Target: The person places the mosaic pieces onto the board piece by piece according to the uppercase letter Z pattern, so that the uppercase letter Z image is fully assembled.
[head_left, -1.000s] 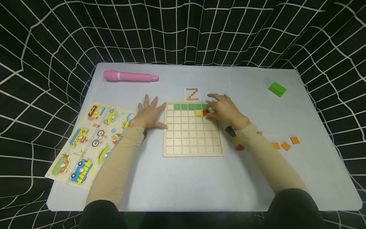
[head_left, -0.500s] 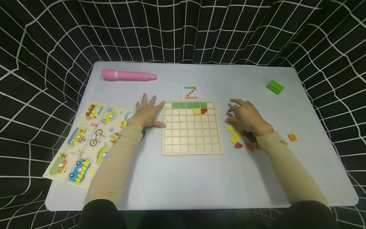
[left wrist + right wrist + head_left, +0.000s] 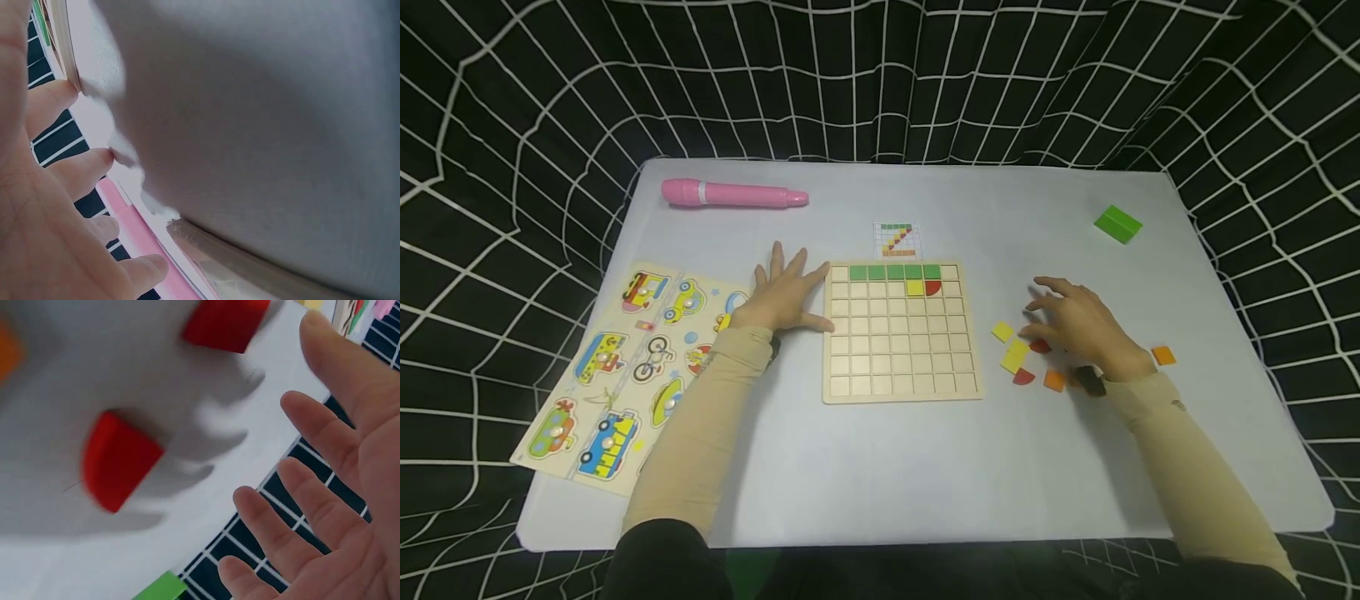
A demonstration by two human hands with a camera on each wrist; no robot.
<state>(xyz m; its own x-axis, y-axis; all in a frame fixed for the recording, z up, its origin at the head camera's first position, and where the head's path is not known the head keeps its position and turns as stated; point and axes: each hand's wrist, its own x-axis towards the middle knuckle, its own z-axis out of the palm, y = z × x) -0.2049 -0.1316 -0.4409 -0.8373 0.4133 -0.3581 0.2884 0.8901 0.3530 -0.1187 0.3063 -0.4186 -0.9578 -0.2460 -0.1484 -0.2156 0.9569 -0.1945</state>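
A wooden grid board (image 3: pixel 902 342) lies mid-table. Its top row carries several green squares (image 3: pixel 895 272); below them sit a yellow square (image 3: pixel 914 287) and a red quarter-circle (image 3: pixel 933 287). My left hand (image 3: pixel 782 292) is spread, thumb and index finger touching the board's left edge. To the right, my right hand (image 3: pixel 1078 325) hovers with relaxed fingers and holds nothing. Loose pieces lie near and under it: yellow squares (image 3: pixel 1015 356), red quarter-circles (image 3: pixel 1024 377) and orange squares (image 3: pixel 1054 380). The right wrist view shows a red quarter-circle (image 3: pixel 119 462) apart from the fingers.
Behind the board lies a small pattern card (image 3: pixel 897 240). A pink microphone-shaped toy (image 3: pixel 733 194) is at back left, a vehicle puzzle board (image 3: pixel 625 367) at left. Green pieces (image 3: pixel 1118 224) sit at back right, an orange square (image 3: pixel 1163 356) at far right. Black netted cloth surrounds the table.
My right hand has left the board's upper right, where the red quarter-circle now shows fully, and moved right and nearer to the loose pieces. The left hand stays at the board's edge.
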